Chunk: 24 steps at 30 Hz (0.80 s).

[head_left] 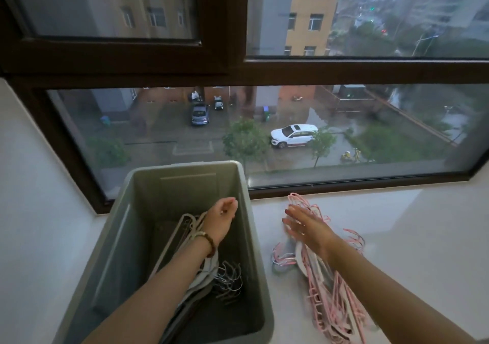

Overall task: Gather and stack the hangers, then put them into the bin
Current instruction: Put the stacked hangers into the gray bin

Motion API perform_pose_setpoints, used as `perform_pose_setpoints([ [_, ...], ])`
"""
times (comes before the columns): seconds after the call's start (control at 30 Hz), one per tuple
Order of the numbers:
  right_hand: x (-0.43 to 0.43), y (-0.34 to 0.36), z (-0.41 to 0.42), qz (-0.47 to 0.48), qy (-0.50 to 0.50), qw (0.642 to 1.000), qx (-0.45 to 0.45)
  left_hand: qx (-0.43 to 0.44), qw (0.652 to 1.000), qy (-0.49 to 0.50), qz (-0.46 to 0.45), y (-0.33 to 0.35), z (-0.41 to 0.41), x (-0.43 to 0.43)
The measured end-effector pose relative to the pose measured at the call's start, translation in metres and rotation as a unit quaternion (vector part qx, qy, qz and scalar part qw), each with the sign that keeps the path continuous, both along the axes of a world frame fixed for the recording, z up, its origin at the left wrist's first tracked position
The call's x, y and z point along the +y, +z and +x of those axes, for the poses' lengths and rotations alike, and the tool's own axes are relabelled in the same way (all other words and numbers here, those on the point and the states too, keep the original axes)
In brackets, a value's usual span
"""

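A grey plastic bin (132, 227) stands on the white sill at the left. Inside it lies a stack of grey and white hangers (201, 283) with metal hooks. My left hand (221, 218) hovers over the bin's inside, fingers loosely curled, holding nothing. To the right of the bin a loose pile of pink hangers (326, 298) lies on the sill. My right hand (304, 227) is spread with straight fingers just above the far end of that pile; whether it touches the hangers I cannot tell.
The white sill (397, 238) runs right toward a wall corner. A dark-framed window (238, 71) stands directly behind the bin and the pile. A white wall (34, 185) borders the left side.
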State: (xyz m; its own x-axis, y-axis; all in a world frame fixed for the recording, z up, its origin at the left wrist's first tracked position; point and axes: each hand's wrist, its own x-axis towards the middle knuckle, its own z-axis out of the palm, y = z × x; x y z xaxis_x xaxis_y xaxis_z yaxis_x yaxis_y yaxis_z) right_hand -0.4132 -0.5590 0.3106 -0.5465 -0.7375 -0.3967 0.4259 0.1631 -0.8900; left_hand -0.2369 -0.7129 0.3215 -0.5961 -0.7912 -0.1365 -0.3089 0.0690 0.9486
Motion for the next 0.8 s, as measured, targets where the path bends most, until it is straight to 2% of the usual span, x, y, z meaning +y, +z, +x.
perform_pose_setpoints([
  [0.17, 0.054, -0.016, -0.065, 0.053, -0.015, 0.998, 0.042, 0.022, 0.999, -0.030, -0.024, 0.001, -0.081, 0.048],
  [0.27, 0.081, -0.042, -0.096, 0.104, -0.039, 0.993, 0.049, 0.007, 0.997, -0.075, 0.006, -0.014, -0.123, 0.079],
  [0.4, 0.109, -0.083, -0.119, 0.126, -0.050, 0.991, 0.012, -0.084, 0.988, -0.105, 0.079, -0.057, -0.155, 0.110],
  [0.57, 0.131, -0.135, -0.135, 0.166, -0.036, 0.985, -0.004, -0.195, 0.970, -0.077, 0.121, -0.121, -0.174, 0.130],
  [0.73, 0.133, -0.175, -0.142, 0.200, -0.028, 0.979, -0.003, -0.242, 0.955, -0.067, 0.160, -0.198, -0.185, 0.138],
  [0.8, 0.130, -0.185, -0.142, 0.211, -0.013, 0.977, 0.011, -0.242, 0.954, -0.069, 0.163, -0.199, -0.186, 0.149],
])
